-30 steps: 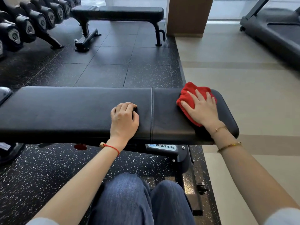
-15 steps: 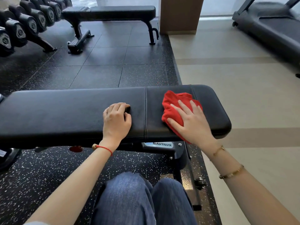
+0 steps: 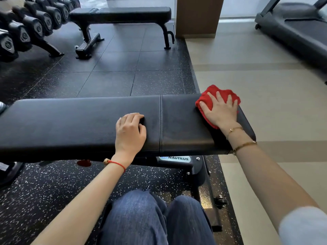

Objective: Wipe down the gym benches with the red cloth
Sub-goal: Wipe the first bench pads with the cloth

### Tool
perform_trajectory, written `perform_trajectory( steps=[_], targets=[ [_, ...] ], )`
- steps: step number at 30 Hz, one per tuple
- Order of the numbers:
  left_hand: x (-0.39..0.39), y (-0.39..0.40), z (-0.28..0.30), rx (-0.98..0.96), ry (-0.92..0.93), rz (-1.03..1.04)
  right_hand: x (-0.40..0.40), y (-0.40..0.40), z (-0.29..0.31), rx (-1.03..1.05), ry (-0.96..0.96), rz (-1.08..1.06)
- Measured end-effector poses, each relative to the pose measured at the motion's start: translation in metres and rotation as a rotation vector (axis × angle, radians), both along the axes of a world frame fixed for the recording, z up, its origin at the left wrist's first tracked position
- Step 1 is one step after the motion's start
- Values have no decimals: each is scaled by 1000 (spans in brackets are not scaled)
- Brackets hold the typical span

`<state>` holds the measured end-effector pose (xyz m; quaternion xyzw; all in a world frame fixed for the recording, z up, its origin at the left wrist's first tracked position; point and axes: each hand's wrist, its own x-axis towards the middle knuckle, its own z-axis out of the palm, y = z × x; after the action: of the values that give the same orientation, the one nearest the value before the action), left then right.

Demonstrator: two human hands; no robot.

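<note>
Gym floor of black speckled rubber tiles [image 3: 113, 82] meeting beige flooring, with a black padded bench serving as the tabletop [image 3: 70, 124].

The right hand [image 3: 221, 112] pressed the crumpled red cloth [image 3: 208, 96] flat under straightened fingers at the pad's far right corner; the left hand [image 3: 130, 131] rested mid-pad, fingers curled under and grasping nothing. Good practice would be even pressure in overlapping strokes that carry over the pad's edges and seam. A second black flat bench [image 3: 122, 14], a dumbbell rack [image 3: 26, 32] and a treadmill [image 3: 297, 27] stood beyond.
</note>
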<state>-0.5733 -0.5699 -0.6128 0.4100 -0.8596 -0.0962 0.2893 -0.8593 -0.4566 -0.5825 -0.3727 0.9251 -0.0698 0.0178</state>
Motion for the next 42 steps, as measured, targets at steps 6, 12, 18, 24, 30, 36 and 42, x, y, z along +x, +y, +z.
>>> perform_trajectory(
  steps=[6,12,18,24,30,36,42],
  targets=[
    [0,0,0,14,14,6,61,-50,1,4,14,311],
    [9,-4,6,24,41,33,105,-17,-5,-91,0,593],
    [48,-28,6,-66,-53,103,78,0,-6,-62,46,430],
    [50,-31,4,-18,-37,171,85,-72,-3,-14,2,386],
    [50,-31,6,4,32,191,141,-101,0,-23,3,657],
    [52,-29,7,26,64,186,150,-52,-5,-94,-57,787],
    [52,-29,5,26,48,179,133,-32,3,-403,-218,477]
  ],
)
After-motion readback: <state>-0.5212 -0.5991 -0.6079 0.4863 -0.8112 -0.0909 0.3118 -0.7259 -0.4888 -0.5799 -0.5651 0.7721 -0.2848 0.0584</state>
